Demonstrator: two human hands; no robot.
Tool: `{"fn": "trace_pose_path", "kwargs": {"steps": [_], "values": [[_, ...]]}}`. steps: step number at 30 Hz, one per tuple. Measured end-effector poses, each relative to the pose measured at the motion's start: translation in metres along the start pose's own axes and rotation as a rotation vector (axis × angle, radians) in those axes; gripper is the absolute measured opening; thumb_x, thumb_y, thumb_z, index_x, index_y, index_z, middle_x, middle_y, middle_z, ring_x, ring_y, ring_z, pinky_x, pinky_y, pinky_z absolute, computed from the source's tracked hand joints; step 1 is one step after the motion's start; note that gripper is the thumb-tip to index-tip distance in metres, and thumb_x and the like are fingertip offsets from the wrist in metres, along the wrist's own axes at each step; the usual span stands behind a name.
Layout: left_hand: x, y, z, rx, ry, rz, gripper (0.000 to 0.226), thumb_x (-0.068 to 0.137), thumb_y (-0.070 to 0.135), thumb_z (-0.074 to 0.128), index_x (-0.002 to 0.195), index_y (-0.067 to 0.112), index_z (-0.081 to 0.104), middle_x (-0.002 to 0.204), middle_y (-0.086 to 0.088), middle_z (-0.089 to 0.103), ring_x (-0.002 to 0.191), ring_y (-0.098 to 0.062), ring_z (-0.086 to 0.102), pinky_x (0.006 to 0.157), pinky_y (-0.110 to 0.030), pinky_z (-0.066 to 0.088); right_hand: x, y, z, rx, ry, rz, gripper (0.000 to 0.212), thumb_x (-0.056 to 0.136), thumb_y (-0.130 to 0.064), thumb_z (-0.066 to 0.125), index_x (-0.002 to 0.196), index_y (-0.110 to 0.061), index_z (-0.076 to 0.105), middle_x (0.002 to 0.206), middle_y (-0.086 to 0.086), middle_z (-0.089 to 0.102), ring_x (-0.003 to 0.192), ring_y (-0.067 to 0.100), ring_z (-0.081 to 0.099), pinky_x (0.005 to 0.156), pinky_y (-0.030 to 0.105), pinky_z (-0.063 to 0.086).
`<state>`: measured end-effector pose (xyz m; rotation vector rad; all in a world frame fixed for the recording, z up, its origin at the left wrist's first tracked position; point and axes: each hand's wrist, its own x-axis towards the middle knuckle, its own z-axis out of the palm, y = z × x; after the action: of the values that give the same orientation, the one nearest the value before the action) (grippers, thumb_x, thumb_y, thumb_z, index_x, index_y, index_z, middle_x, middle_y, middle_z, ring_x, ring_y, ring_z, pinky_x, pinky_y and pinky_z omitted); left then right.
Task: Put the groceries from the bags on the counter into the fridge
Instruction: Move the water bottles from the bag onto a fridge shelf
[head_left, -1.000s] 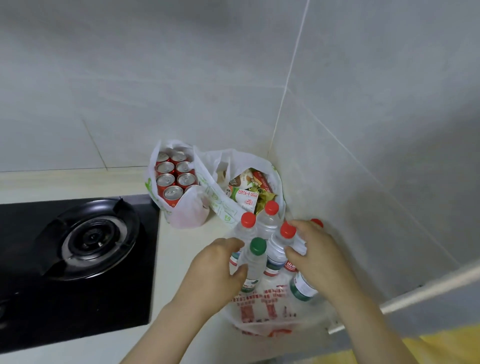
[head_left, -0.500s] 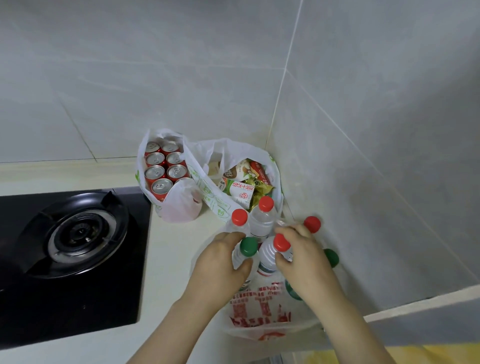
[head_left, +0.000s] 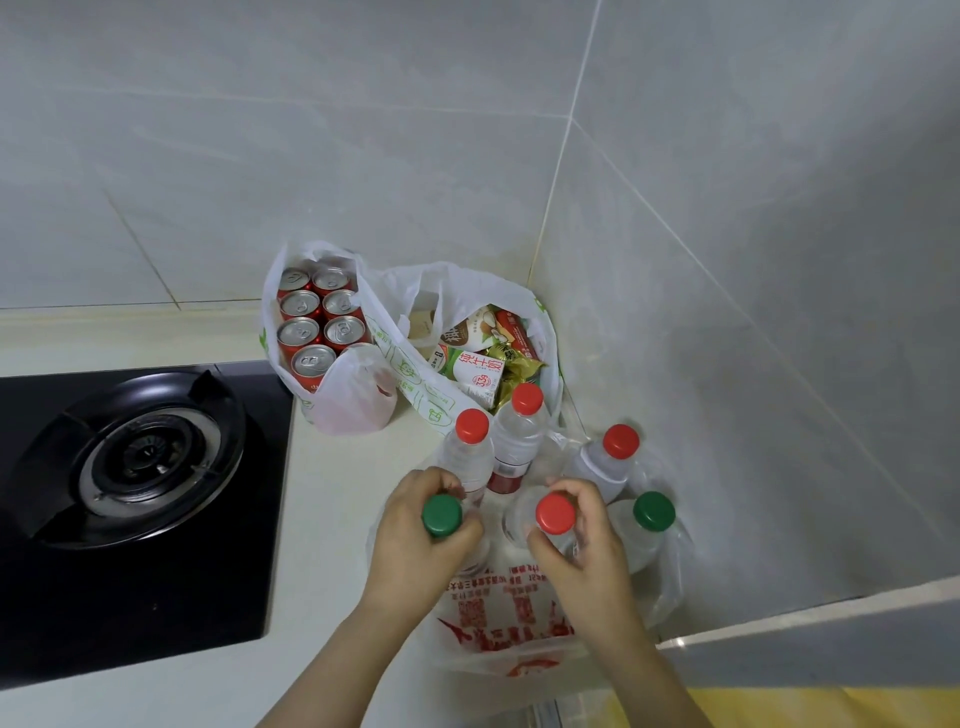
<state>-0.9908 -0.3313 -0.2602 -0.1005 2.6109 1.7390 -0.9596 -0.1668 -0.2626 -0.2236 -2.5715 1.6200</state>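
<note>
Two bottles are gripped inside a crinkled plastic bag (head_left: 498, 623): green-capped bottle (head_left: 441, 514) in left hand (head_left: 418, 558), red-capped bottle (head_left: 556, 513) in right hand (head_left: 584, 564).

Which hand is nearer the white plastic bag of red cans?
Left: the left hand, gripping a green-capped clear bottle, is front-right of the bag; right hand, on a red-capped bottle, farther right.

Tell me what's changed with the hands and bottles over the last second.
The left hand has slid up the green-capped bottle to grip it under the cap; the right hand shifted to grip one red-capped bottle by its neck. Both bottles look slightly raised. The bag of cans, the snack bag and the stove stayed put.
</note>
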Motion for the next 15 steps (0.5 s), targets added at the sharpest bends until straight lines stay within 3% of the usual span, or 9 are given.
{"fn": "trace_pose_path", "kwargs": {"steps": [4, 7, 11, 15], "values": [[-0.002, -0.005, -0.001, -0.064, 0.032, -0.028, 0.02, 0.074, 0.011, 0.072, 0.077, 0.03, 0.066, 0.09, 0.011, 0.061, 0.088, -0.002, 0.059, 0.077, -0.019, 0.045, 0.0, 0.007, 0.013, 0.146, 0.138, 0.072, 0.036, 0.078, -0.004, 0.073, 0.096, -0.026, 0.051, 0.096, -0.018, 0.061, 0.093, 0.003, 0.06, 0.079, 0.016, 0.047], [-0.002, -0.007, -0.002, -0.103, 0.05, -0.043, 0.016, 0.074, 0.01, 0.073, 0.076, 0.025, 0.068, 0.089, 0.009, 0.061, 0.088, -0.003, 0.059, 0.078, -0.02, 0.047, 0.005, 0.008, 0.02, 0.189, 0.213, 0.054, 0.028, 0.079, -0.009, 0.075, 0.092, -0.023, 0.054, 0.09, -0.014, 0.062, 0.09, 0.004, 0.06, 0.078, 0.01, 0.044], [-0.004, -0.008, -0.001, -0.195, 0.082, -0.113, 0.019, 0.076, 0.001, 0.069, 0.081, 0.019, 0.068, 0.085, 0.009, 0.068, 0.083, 0.0, 0.062, 0.073, -0.016, 0.048, 0.013, 0.01, 0.022, 0.153, 0.201, -0.037, 0.021, 0.078, -0.003, 0.073, 0.089, -0.019, 0.064, 0.087, -0.007, 0.067, 0.089, 0.012, 0.063, 0.083, 0.015, 0.047], [-0.006, -0.01, -0.001, -0.217, 0.106, -0.148, 0.019, 0.079, -0.003, 0.064, 0.082, 0.015, 0.069, 0.082, 0.008, 0.071, 0.078, 0.0, 0.063, 0.067, -0.009, 0.049, 0.015, 0.009, 0.023, 0.17, 0.229, -0.065, 0.023, 0.076, 0.008, 0.067, 0.079, -0.015, 0.065, 0.079, -0.006, 0.068, 0.079, 0.009, 0.064, 0.076, 0.013, 0.048]]}}
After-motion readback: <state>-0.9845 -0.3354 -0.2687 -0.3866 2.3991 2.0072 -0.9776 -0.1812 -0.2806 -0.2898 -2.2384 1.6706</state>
